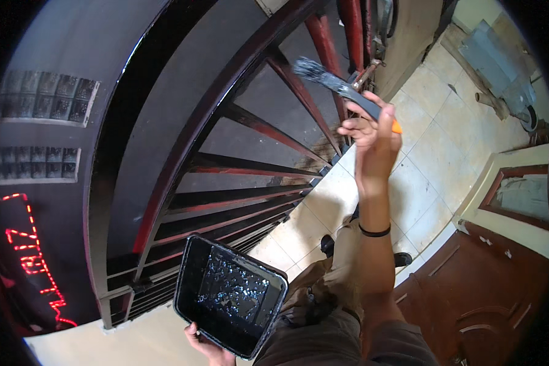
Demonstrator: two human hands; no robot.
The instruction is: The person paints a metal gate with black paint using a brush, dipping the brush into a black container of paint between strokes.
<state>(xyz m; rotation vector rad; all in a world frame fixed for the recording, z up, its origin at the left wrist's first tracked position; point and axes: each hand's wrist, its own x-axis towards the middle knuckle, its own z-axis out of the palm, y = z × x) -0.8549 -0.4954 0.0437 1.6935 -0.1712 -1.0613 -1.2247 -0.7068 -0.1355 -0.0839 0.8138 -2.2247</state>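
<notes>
My right hand (373, 127) is raised beside the railing, its fingers closed around the handle of a paintbrush (343, 89). The brush's dark, wet-looking bristles point up and left towards the railing bars; whether they touch a bar I cannot tell. An orange tip shows at the handle's end. Low in the view, my left hand (211, 349) grips the near edge of a black paint tray (192, 282). Glossy black paint with shiny flecks lies in the tray. The railing (250, 55) has a curved top rail and slats, partly black and partly red.
Pale floor tiles (433, 140) lie beyond the railing, under my feet. A brown wooden door (470, 293) stands at the lower right. Loose boards and a glassy sheet (497, 58) lean at the upper right. Red lights (36, 262) glow on the far left.
</notes>
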